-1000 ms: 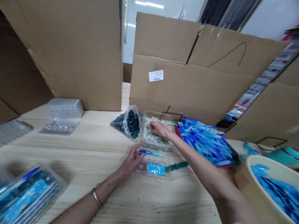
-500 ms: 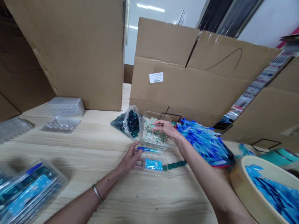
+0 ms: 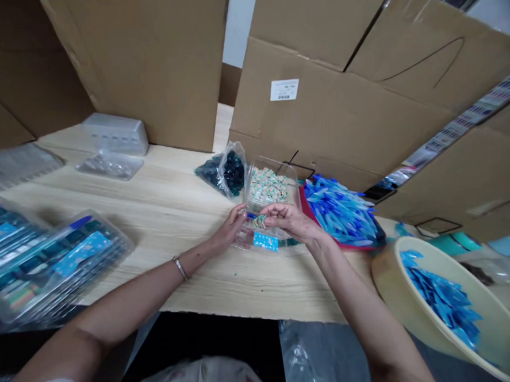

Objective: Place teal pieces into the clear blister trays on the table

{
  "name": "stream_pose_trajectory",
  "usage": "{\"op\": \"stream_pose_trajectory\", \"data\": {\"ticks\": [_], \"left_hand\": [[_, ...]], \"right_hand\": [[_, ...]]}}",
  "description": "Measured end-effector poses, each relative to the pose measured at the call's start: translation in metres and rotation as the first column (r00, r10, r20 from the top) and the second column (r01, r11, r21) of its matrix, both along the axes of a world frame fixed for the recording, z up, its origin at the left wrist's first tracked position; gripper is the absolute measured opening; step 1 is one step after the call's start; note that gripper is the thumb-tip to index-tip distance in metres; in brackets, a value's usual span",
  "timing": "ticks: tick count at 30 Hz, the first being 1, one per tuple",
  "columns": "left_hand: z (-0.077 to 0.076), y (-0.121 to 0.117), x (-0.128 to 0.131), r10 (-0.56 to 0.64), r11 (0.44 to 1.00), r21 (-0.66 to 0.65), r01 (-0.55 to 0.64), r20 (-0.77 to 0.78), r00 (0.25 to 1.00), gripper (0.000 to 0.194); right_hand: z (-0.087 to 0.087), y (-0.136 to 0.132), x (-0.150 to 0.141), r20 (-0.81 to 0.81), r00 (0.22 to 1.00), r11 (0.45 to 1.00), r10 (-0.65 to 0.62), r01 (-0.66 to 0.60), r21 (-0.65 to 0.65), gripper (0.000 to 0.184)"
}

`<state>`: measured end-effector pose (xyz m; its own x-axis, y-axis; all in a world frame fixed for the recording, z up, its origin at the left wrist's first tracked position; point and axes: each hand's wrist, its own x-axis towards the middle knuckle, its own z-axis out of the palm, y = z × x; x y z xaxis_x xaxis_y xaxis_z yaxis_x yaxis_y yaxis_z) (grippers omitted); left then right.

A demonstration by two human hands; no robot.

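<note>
Packed cases [image 3: 93,270] well left of a clear tray [image 3: 249,248], left hand [image 3: 228,228] at its left side, grip unclear from here, bagged dark tiles [image 3: 233,175] behind the tray, right hand [image 3: 292,220] pinching striped pieces [image 3: 260,220] above it, blue pens [image 3: 340,211] right of it.
</note>
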<state>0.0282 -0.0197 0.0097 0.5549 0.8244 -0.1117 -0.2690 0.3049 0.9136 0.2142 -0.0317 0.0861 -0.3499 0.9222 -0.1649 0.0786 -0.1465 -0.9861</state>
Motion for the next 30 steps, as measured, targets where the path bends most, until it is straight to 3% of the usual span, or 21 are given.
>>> {"op": "stream_pose_trajectory", "data": {"ticks": [8,12,17,21,30], "left_hand": [[-0.002,-0.003,0.000,-0.010,1.000,0.012,0.010,0.035,0.999,0.056],[-0.005,-0.002,0.000,-0.001,1.000,-0.005,0.002,0.028,1.000,0.056],[-0.006,-0.001,0.000,0.007,1.000,-0.015,-0.007,0.032,0.999,0.055],[-0.003,0.001,0.000,0.019,0.999,-0.035,-0.019,0.010,1.000,0.057],[-0.001,0.001,0.000,0.023,0.998,-0.060,-0.023,-0.002,1.000,0.059]], "right_hand": [[-0.003,0.000,0.012,-0.135,0.983,0.993,-0.121,0.119,-0.021,0.027],[-0.006,0.026,0.031,-0.110,0.961,0.965,-0.253,0.259,0.040,0.030],[-0.013,0.066,0.052,-0.096,0.940,0.935,-0.328,0.337,0.107,0.032],[-0.016,0.081,0.057,-0.143,0.928,0.929,-0.344,0.359,0.090,0.029],[-0.022,0.084,0.061,-0.229,0.933,0.954,-0.277,0.295,0.048,0.032]]}}
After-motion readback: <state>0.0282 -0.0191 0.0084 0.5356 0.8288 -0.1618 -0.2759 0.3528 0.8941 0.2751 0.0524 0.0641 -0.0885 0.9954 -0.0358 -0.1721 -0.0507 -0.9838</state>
